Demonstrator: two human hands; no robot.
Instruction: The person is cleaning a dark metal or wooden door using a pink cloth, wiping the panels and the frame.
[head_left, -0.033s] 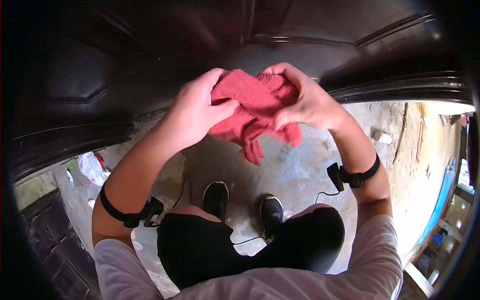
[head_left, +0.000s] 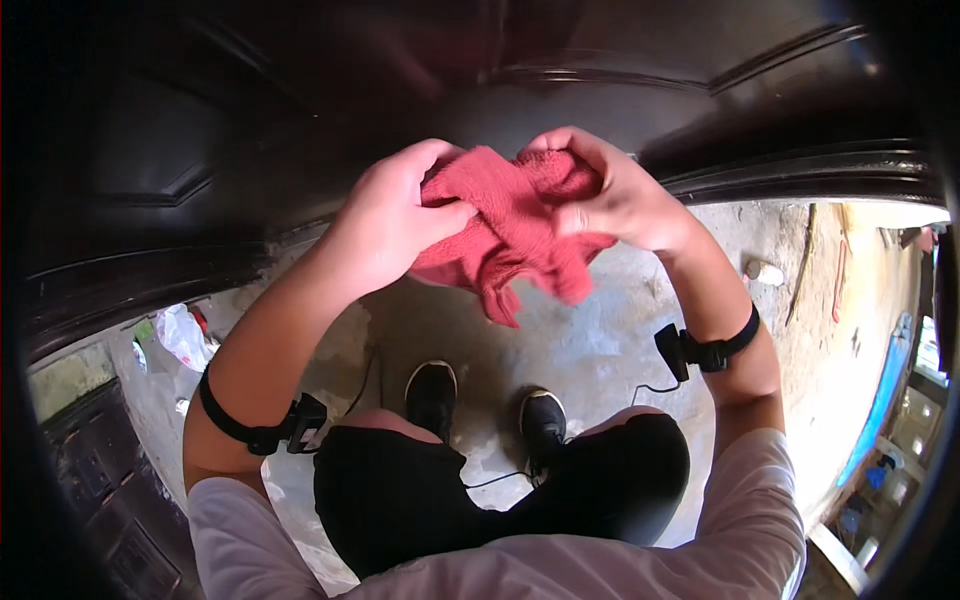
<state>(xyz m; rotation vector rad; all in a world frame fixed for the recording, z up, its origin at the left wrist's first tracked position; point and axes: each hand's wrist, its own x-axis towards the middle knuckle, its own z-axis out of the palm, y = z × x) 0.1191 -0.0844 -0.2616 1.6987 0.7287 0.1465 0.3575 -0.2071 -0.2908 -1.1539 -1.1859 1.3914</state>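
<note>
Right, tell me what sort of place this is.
Probably a home's entrance or utility area, though I can't be certain: a glossy dark panelled door stands in front, the floor is bare, patchy and concrete-like, and a white plastic bag sits off to the left.

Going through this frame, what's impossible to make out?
All in the head view:
- Left hand: fingertips behind the red cloth; only the thumb lies in front.
- Red cloth: its underside, hidden by its own folds.
- Dark panelled surface: upper extent, cut off by the top edge.
- White plastic bag: contents, too small to tell.
</note>
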